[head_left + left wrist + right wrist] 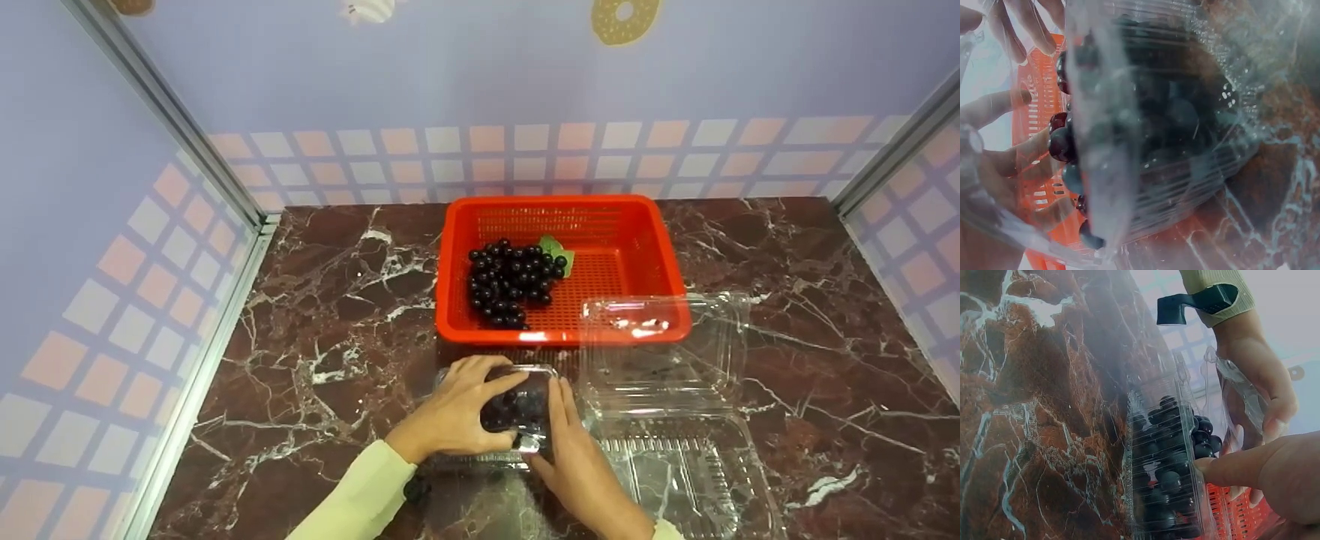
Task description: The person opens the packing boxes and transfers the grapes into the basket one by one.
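A clear plastic clamshell box holds dark grapes and stands in front of the red basket. Its lid is tilted over the fruit, and some grapes bulge above the box's rim. My left hand grips the lid from above, thumb toward the near edge and fingers toward the far one. At the box's right side my right hand holds the corner, fingers along the side and thumb at the front. In the right wrist view a fingertip of the right hand presses the rim.
Behind the box is a red basket with a bunch of dark grapes and a green leaf. A second clear clamshell lies opened at right. Something small and dark lies near the left sleeve. Patterned walls enclose the marbled table.
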The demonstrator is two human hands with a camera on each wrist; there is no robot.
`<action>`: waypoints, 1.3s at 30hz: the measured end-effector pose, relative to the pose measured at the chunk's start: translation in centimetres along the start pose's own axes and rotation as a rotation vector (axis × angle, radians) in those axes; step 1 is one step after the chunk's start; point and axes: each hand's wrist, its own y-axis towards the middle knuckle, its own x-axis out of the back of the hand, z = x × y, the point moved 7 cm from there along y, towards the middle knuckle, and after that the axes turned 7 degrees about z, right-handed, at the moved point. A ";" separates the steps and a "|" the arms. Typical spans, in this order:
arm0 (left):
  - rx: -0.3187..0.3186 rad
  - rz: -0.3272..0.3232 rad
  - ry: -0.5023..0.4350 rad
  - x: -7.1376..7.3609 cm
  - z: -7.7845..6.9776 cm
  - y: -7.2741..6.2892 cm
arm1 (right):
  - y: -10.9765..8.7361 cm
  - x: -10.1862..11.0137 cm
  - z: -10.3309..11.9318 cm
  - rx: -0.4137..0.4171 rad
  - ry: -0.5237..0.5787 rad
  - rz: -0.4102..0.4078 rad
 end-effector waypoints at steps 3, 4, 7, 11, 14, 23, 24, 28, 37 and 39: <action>0.004 0.031 0.010 0.1 0.0 0.0 | 0.0 0.0 -0.2 -0.008 0.017 0.004; 0.008 0.043 0.011 0.1 0.0 0.0 | 0.0 0.0 -0.3 -0.008 0.022 0.003; 0.020 0.080 0.013 0.3 0.0 0.0 | 0.0 0.1 -0.4 -0.012 0.039 0.004; 0.039 0.131 -0.001 0.6 0.0 0.0 | 0.0 0.2 -0.5 0.002 0.053 0.001; 0.050 0.160 -0.009 0.8 0.0 0.0 | 0.0 0.4 -0.4 0.026 0.054 -0.012; 0.058 0.209 0.014 1.1 -0.1 0.0 | 0.0 0.8 -0.4 0.042 0.063 -0.028; 0.061 0.218 0.015 1.1 -0.1 0.0 | 0.0 0.8 -0.4 0.042 0.065 -0.029; 0.067 0.255 0.005 1.4 -0.2 0.0 | 0.0 0.9 -0.6 0.028 0.075 -0.039; 0.062 0.262 -0.022 2.2 -0.4 -0.1 | -0.1 1.1 -1.0 -0.053 0.123 -0.028; 0.055 0.257 -0.024 2.5 -0.5 0.0 | -0.1 1.2 -1.1 -0.067 0.129 -0.026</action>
